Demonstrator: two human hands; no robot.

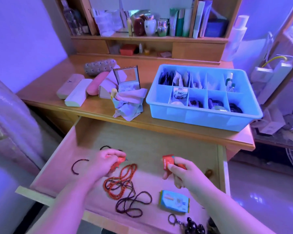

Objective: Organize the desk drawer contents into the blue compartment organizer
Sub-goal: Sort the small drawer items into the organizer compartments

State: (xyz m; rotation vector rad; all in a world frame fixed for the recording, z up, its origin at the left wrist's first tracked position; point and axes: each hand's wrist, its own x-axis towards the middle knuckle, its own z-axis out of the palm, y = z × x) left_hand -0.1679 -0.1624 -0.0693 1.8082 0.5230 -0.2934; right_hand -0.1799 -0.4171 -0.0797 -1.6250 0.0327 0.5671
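midway through sorting: blue organizer (pixel 203 114) on bench mostly filled. left hand (pixel 103 162) and right hand (pixel 181 171) each pinching a red packet (pixel 167 162), with bead strings (pixel 125 186) and tissue pack (pixel 174 201) left in drawer (pixel 57 159).

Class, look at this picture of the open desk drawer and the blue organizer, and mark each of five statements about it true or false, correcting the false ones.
1. Each hand grips a small red packet. True: the left hand and the right hand each grip one, over the drawer.
2. The blue organizer sits inside the drawer. False: it stands on the desk top behind the drawer.
3. An orange bead necklace lies in the drawer. True.
4. The blue tissue pack is in a compartment of the organizer. False: it lies on the drawer floor, near the right forearm.
5. Every compartment of the organizer is filled. False: the near left compartment looks empty.
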